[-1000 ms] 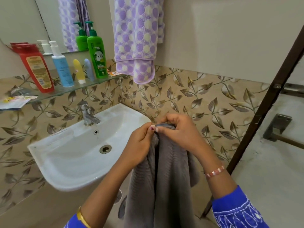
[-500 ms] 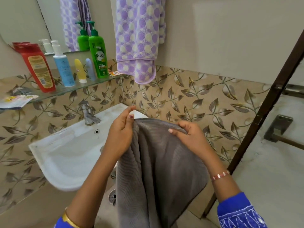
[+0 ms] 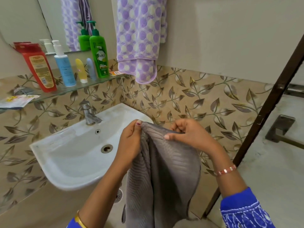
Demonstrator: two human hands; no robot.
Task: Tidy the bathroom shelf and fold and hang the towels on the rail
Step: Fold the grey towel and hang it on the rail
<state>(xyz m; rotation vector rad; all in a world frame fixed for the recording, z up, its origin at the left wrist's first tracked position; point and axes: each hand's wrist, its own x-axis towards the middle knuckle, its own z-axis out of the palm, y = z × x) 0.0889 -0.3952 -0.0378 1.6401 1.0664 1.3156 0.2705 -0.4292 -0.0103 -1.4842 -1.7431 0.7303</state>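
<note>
Both hands pinch grey ribbed towel [image 3: 164, 178] top edge: left hand [image 3: 130, 143], right hand [image 3: 189, 137]. Soft, limp, light; grip corners.

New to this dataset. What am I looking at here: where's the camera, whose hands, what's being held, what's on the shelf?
No robot here: a person wears one wide-angle camera on the head, looking down at their own bare hands. The left hand and right hand each pinch the top edge of a grey ribbed towel, which hangs down beside the white sink. The glass shelf carries a red bottle, a blue pump bottle, a yellow tube, a pale blue tube, a green pump bottle and some sachets. A purple dotted towel hangs on the wall.
</note>
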